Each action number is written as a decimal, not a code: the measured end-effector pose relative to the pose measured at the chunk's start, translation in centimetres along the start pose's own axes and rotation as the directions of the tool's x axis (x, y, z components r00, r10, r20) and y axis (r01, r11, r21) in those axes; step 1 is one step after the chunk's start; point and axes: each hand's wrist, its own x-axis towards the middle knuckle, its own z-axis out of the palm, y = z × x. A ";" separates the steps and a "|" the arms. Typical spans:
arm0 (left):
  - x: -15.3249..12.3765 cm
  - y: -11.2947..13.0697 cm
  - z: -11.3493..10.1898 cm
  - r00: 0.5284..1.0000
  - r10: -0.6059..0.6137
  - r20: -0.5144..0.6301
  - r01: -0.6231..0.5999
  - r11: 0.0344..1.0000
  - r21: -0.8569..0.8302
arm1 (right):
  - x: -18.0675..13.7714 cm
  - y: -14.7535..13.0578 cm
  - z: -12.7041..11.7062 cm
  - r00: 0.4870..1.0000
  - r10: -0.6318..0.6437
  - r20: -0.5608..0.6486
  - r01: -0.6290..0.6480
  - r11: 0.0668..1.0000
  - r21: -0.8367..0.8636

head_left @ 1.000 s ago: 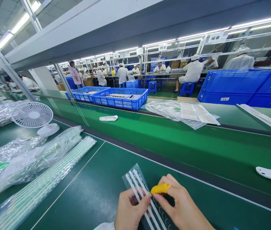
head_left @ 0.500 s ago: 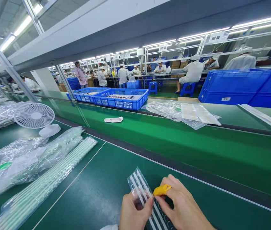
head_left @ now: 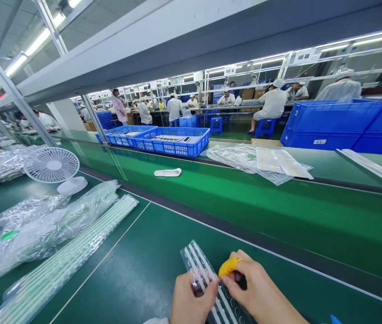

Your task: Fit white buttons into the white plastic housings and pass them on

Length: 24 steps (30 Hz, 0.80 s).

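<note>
A clear plastic sheet (head_left: 195, 255) with white stripes and rows of round cut-outs is held over the green bench, low in the picture. My left hand (head_left: 193, 294) pinches it between thumb and fingers. My right hand (head_left: 253, 283) wears a yellow finger cot (head_left: 229, 267) on its index finger. Its thumb and index finger are closed together at the sheet's right edge, by the left thumb. Whether a small piece is between those fingertips is hidden.
A green conveyor belt (head_left: 231, 198) runs past the bench, carrying a white elongated part (head_left: 167, 173). To the left lie bagged strips (head_left: 72, 256), plastic bags (head_left: 56, 225) and a white fan (head_left: 52, 165). Beyond the belt stand blue baskets (head_left: 177, 146) and blue crates (head_left: 329, 121); several people work farther back.
The white part on the belt has shifted right. Both hands stay at the plastic sheet with little movement. A blue tip has appeared at the bottom right edge.
</note>
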 end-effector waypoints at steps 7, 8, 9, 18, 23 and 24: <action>0.2 0.2 0.2 0.998 -0.028 -0.048 0.027 0.999 -0.022 | 0.5 0.9 0.0 0.981 0.132 0.143 -0.181 0.890 0.419; 0.2 0.2 0.2 0.998 -0.030 -0.056 0.029 0.999 -0.021 | 0.6 1.0 0.0 0.978 0.135 0.158 -0.193 0.869 0.456; 0.2 0.2 0.2 0.997 -0.032 -0.063 0.031 0.999 -0.019 | 0.6 1.0 -0.1 0.976 0.137 0.169 -0.204 0.847 0.490; 0.2 0.2 -0.1 0.984 -0.028 -0.178 0.028 1.000 -0.001 | 1.7 3.0 -1.0 0.967 0.253 0.037 -0.201 0.659 0.724; -0.1 1.4 -0.6 0.895 0.209 -0.393 -0.082 0.945 0.317 | 2.5 4.6 -0.3 0.950 0.312 0.001 -0.208 0.631 0.748; -0.2 1.5 -0.8 0.867 0.301 -0.397 -0.125 0.903 0.411 | 2.5 4.7 -0.1 0.950 0.313 -0.004 -0.204 0.627 0.752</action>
